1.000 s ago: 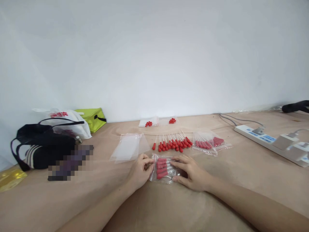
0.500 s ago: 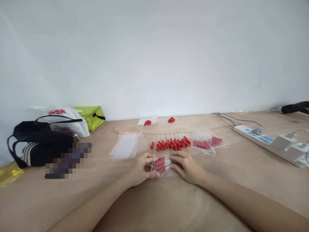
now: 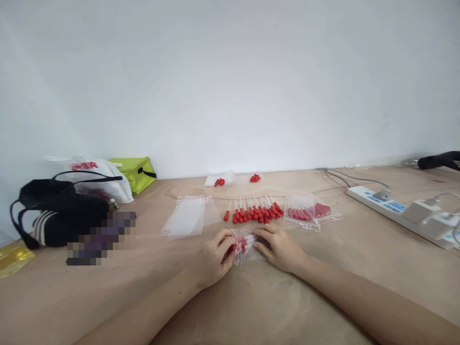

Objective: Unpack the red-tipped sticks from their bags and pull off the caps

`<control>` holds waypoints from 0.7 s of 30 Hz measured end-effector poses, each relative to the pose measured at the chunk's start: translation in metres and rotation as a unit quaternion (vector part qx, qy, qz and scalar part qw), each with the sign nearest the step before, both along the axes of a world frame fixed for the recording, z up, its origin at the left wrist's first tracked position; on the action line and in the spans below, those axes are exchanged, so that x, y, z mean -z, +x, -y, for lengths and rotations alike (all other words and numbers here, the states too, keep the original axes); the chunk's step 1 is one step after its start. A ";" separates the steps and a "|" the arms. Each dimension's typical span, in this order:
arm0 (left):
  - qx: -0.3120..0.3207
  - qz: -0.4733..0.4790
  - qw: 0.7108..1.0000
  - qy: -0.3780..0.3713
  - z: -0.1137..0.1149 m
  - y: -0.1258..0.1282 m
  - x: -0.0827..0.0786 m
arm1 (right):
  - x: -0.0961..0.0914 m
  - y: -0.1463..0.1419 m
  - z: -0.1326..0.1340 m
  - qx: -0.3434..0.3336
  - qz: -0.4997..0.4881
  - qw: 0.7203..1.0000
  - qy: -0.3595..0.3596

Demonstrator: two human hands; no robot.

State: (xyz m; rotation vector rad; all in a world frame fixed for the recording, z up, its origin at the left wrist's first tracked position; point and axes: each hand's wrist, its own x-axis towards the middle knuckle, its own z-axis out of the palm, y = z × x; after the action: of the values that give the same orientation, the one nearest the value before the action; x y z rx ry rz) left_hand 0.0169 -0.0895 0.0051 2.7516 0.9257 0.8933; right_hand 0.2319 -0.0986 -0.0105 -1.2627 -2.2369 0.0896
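I have the left hand (image 3: 215, 258) curled over the red-lined mouth of a clear zip bag (image 3: 247, 256), its fingers drawn in narrow and holding the plastic there. With the right hand (image 3: 282, 250) I hold the bag's other end, thumb and forefinger slightly apart with the plastic between them. The bag sits between my two hands, low over the worktop (image 3: 273, 306), with red-headed sticks (image 3: 243, 243) inside, heads to the left, pale stems to the right; the left fingers hide some of the heads.

Just beyond, I see a loose row of red-headed sticks (image 3: 255, 213) fanned out, heads toward me. To its right, two filled bags (image 3: 302, 213) overlap; to its left lies a spread of flat clear bags (image 3: 189, 215). Near the wall (image 3: 251, 86) I make out two more bags (image 3: 230, 178) bearing small red pieces (image 3: 219, 182).

Out at my far right runs a white power strip (image 3: 377, 201) with plugs in it. At far left stand a black bag (image 3: 72, 220), a white carrier bag (image 3: 118, 182) and a lime-green bag (image 3: 133, 175).
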 end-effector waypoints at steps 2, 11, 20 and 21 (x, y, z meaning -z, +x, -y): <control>0.010 -0.007 1.000 -0.004 -0.001 -0.001 -0.001 | 0.000 0.000 0.000 -0.001 0.000 1.000 0.000; -0.027 0.069 0.991 -0.115 -0.004 -0.001 -0.007 | 0.003 0.002 -0.002 -0.006 -0.008 1.000 -0.006; -0.027 0.090 0.975 -0.202 -0.020 -0.027 -0.012 | 0.004 0.002 -0.003 -0.006 -0.009 1.000 0.003; -0.024 0.074 0.977 -0.201 -0.020 -0.027 -0.013 | 0.004 0.002 -0.003 -0.007 -0.009 1.000 0.002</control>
State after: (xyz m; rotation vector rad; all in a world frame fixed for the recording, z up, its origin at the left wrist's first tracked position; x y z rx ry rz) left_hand -0.0103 -0.0693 0.0182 2.3002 1.0189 0.8005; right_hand 0.2341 -0.0955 -0.0146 -1.2400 -2.2306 0.1014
